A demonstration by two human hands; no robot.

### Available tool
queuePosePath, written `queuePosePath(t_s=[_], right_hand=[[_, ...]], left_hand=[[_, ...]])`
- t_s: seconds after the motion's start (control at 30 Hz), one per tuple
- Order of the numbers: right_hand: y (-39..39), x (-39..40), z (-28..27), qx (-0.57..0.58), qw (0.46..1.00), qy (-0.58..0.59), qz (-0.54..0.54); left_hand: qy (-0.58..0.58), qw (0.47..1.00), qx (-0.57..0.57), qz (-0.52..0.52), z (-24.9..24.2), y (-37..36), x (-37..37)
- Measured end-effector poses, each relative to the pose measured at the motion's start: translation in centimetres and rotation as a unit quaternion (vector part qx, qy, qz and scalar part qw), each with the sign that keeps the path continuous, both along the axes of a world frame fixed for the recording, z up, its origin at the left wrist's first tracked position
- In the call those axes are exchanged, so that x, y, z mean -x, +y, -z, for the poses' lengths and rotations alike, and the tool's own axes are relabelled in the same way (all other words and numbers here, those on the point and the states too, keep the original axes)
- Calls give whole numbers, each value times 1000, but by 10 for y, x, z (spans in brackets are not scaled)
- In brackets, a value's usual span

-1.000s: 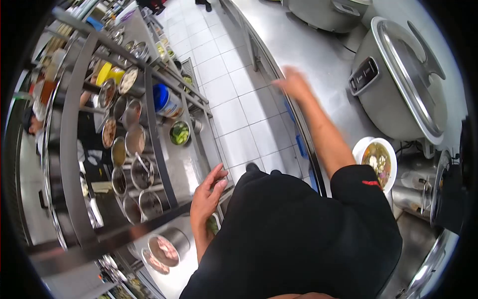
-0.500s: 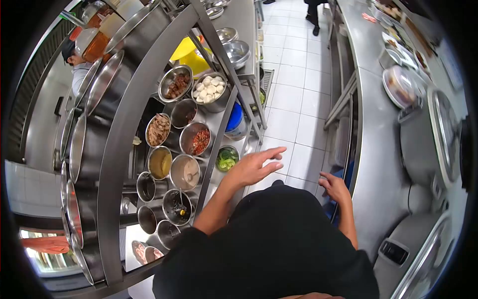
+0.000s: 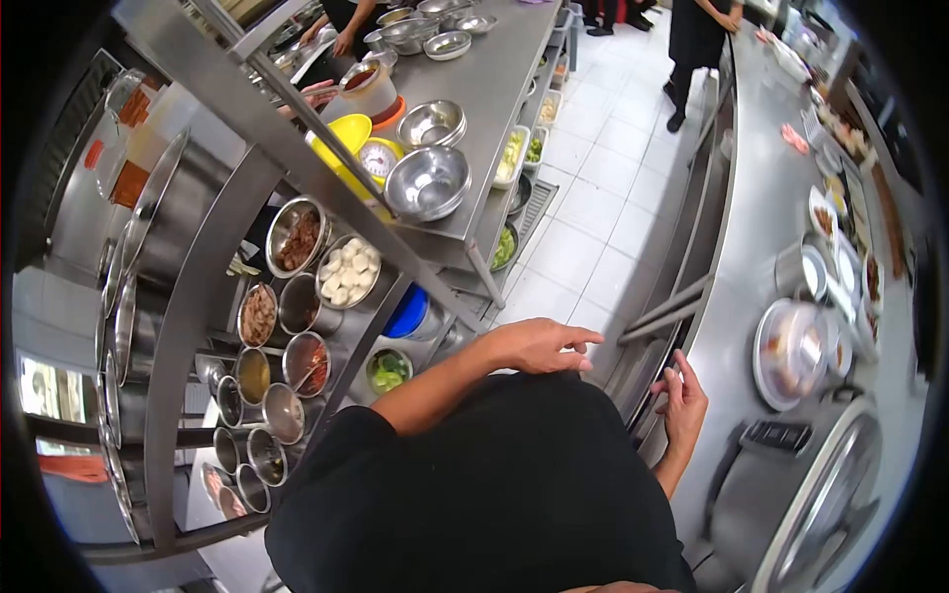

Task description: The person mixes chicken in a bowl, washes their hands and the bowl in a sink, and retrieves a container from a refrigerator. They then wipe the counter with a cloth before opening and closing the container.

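My left hand is held out in front of my dark shirt, fingers loosely stretched with nothing in them. Beside the right-hand steel counter, my right hand hangs with its fingers apart and slightly bent, also holding nothing. Left of my left arm is a rack of steel pots. Among them are a pot of white round pieces, a bowl of brown meat chunks and a pot of chopped red pieces. Closest to my left forearm is a container of green vegetables.
Steel bowls and a yellow dial scale stand on the far left counter. On the right counter are a covered dish and a large lidded cooker. A person in dark clothes stands at the aisle's far end.
My view has moved forward along the aisle and shifted, bringing in more of the left counter and people ahead. Both hands remain empty; the right hand now appears nearer the counter edge.
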State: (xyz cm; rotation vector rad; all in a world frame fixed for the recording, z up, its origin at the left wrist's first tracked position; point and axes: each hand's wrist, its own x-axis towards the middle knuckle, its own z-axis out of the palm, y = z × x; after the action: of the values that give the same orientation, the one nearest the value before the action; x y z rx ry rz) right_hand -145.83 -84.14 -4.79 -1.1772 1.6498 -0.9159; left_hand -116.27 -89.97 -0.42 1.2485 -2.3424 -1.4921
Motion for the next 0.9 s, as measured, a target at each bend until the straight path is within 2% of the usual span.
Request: queuePosePath(t_s=[0.07,0.1,0.2,0.23,0.37,0.47,0.5,0.53,0.6,0.73,0.8,0.83,0.87,0.9], right_hand=[[-47,17,-1,12,998,-55,-16],[-76,35,5,-5,997,15,-82],[-150,48,3,24,984,98,-145],[-173,47,4,23,983,97,-152],[-256,38,21,-3,978,116,-175],[-306,31,68,-55,965,147,-210],[-322,38,99,-86,956,162,-230],[-337,34,104,-170,945,149,-234],[-355,30,130,-203,957,37,-204],[-390,75,258,-263,943,-43,-199],[-416,85,277,-286,937,-37,-198],[-429,90,277,-298,934,-20,-194],[-445,94,278,-309,932,1,-190],[-459,96,277,-319,929,16,-186]], left_hand=[[26,999,-16,-26,8,-32,5],[34,998,-19,-56,17,-48,7],[41,990,24,-136,22,-91,5],[54,987,0,-153,18,-108,3],[62,963,72,-252,53,-200,-11],[12,928,150,-342,81,-287,-33],[-16,914,164,-371,84,-310,-41],[-44,896,184,-401,82,-339,-57],[-124,854,209,-460,84,-396,-93],[-336,728,200,-563,97,-481,-161],[-354,759,150,-525,113,-508,-162],[-361,771,133,-507,97,-527,-156],[-301,856,91,-409,84,-544,-137],[-30,923,123,-364,102,-558,-118]])
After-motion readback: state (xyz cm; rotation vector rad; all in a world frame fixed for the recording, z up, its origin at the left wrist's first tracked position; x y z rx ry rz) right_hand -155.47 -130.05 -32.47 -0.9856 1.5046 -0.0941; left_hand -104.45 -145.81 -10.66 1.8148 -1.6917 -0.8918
